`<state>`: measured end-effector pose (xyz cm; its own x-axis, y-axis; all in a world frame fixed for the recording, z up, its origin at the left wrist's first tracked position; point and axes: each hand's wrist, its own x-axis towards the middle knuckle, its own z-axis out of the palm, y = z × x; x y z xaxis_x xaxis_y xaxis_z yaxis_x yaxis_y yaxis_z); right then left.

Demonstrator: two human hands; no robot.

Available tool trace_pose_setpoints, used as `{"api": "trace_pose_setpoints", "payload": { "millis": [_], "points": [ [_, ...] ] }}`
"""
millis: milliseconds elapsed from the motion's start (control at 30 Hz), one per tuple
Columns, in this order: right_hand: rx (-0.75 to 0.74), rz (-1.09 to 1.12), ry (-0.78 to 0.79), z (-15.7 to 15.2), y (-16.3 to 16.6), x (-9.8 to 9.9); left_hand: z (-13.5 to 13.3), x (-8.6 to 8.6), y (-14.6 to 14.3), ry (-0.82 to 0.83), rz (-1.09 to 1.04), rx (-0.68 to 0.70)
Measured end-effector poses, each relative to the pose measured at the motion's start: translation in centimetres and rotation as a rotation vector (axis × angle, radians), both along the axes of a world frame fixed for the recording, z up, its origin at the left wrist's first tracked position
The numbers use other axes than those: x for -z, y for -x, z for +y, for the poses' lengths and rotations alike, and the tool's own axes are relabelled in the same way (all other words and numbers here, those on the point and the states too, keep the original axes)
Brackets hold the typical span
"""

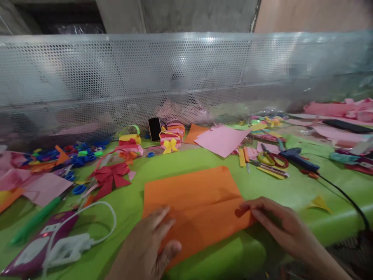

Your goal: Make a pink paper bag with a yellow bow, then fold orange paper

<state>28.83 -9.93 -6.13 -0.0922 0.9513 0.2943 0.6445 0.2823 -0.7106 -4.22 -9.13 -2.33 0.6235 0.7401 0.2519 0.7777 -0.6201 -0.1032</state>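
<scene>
An orange sheet of paper [189, 190] lies on the green tabletop in front of me, with a crease running across it. My left hand [145, 245] rests on its lower left part, fingers extended and thumb apart. At the sheet's right edge, by the end of the crease, my right hand [276, 217] pinches the paper between thumb and fingers. The paper's lower left edge is partly hidden under my left hand.
On the left are a purple power strip [43, 245], a green-handled tool [35, 221] and a red bow [112, 177]. Scissors [272, 159] and a corded glue gun [300, 157] lie right. Behind stand a phone [154, 129], pink paper [223, 140] and a perforated metal panel [175, 66].
</scene>
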Motion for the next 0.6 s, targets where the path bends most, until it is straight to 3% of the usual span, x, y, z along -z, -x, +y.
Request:
{"api": "trace_pose_setpoints", "payload": {
  "millis": [133,300,433,600],
  "points": [
    [0.176,-0.066,-0.081,0.4,1.0,0.4,-0.5,-0.4,-0.2,0.138,-0.051,-0.075],
    [0.347,-0.223,-0.144,1.1,2.1,1.3,0.2,-2.4,-0.9,0.411,-0.126,-0.338],
    [0.376,-0.304,-0.124,1.3,2.4,1.7,0.6,-3.0,-0.7,0.451,-0.167,-0.386],
    [0.465,-0.418,-0.102,1.3,2.7,1.5,0.7,-1.3,-0.1,0.394,-0.279,-0.436]
  ]
}}
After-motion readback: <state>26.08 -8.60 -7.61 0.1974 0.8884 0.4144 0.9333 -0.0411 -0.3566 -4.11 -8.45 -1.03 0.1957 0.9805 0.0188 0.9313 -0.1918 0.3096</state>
